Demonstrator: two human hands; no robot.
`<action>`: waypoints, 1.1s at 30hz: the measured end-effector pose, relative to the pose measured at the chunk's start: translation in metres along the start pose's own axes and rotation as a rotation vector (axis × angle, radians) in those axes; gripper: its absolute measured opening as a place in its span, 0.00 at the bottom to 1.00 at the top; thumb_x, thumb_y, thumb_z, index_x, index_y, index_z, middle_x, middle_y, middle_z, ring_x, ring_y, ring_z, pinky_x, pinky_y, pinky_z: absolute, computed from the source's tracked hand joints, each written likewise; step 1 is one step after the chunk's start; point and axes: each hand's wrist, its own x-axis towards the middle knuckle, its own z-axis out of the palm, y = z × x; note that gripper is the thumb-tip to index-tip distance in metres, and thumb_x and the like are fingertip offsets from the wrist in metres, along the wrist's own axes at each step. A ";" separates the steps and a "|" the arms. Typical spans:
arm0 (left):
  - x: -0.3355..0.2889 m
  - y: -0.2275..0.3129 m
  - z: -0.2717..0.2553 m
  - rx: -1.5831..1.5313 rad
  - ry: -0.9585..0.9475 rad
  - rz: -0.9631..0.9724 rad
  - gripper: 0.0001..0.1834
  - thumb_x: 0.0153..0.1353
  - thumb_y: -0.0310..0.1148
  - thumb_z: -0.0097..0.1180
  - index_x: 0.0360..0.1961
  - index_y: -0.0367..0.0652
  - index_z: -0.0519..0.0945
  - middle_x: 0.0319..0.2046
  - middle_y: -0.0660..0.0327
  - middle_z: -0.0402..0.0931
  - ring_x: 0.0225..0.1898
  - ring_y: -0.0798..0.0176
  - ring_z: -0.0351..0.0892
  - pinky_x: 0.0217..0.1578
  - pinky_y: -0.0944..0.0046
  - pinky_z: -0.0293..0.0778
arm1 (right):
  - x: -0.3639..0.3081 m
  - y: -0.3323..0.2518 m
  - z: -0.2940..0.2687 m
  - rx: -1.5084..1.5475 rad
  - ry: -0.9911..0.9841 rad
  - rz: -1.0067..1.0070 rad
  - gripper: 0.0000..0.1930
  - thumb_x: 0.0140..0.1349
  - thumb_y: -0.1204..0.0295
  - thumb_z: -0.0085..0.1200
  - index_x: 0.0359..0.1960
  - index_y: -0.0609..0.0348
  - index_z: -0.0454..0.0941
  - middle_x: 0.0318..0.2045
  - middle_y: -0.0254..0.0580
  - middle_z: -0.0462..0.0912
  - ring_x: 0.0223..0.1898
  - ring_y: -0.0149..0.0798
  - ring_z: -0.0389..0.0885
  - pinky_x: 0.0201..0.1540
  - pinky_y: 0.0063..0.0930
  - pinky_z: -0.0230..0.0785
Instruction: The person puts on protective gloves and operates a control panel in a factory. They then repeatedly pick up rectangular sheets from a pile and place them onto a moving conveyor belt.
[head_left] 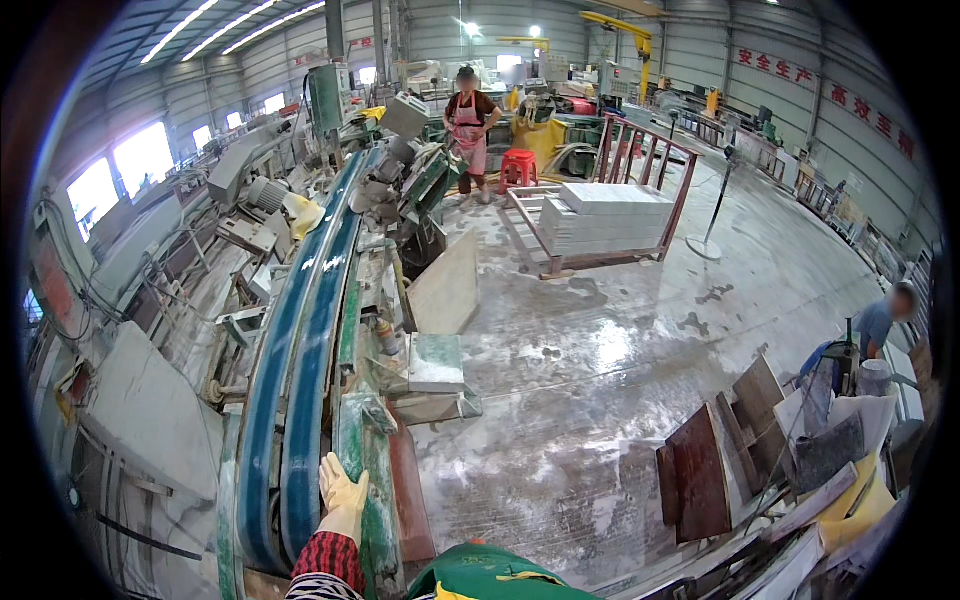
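My left hand (343, 496), in a pale cream glove below a red checked sleeve, rests at the near end of a conveyor with two wet blue belts (308, 420). Its fingers are stretched out and hold nothing. They lie along the right edge of the belt, next to the green metal frame (350, 440). No workpiece shows on the belts close to the hand. My right hand is out of view. Part of my green apron (495, 573) shows at the lower edge.
Grey machinery (265, 195) lines the conveyor's left side. A person in a pink apron (468, 130) stands beyond it, near a red stool (518, 168). White slabs (605, 220) are stacked on a red rack. Stone pieces (700, 475) lean at right, near another person (875, 322). The floor is wet.
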 end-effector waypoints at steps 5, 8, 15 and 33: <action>-0.001 0.012 -0.003 0.161 -0.054 -0.051 0.61 0.59 0.56 0.65 0.79 0.41 0.40 0.79 0.46 0.39 0.80 0.49 0.40 0.77 0.55 0.40 | -0.001 0.005 0.002 0.002 0.002 0.004 0.38 0.61 0.45 0.58 0.65 0.61 0.74 0.58 0.64 0.78 0.59 0.58 0.79 0.62 0.45 0.70; -0.005 0.014 -0.006 0.198 -0.068 -0.040 0.62 0.58 0.55 0.66 0.80 0.44 0.38 0.80 0.47 0.36 0.80 0.50 0.38 0.77 0.56 0.39 | -0.001 0.007 0.003 0.001 -0.003 0.012 0.38 0.61 0.45 0.58 0.65 0.61 0.73 0.58 0.64 0.78 0.59 0.58 0.79 0.62 0.45 0.70; -0.006 0.016 -0.009 0.212 -0.102 -0.038 0.59 0.57 0.56 0.67 0.80 0.50 0.45 0.79 0.46 0.38 0.80 0.49 0.41 0.77 0.53 0.41 | 0.000 0.014 0.006 0.006 0.005 0.018 0.37 0.62 0.45 0.58 0.65 0.60 0.73 0.58 0.64 0.78 0.59 0.58 0.78 0.62 0.45 0.70; -0.003 0.018 -0.023 0.266 -0.220 0.000 0.61 0.53 0.55 0.70 0.80 0.45 0.46 0.78 0.37 0.34 0.79 0.40 0.39 0.76 0.53 0.46 | -0.001 0.047 0.022 0.065 0.030 0.048 0.37 0.63 0.45 0.57 0.66 0.58 0.72 0.58 0.64 0.77 0.59 0.58 0.78 0.62 0.44 0.70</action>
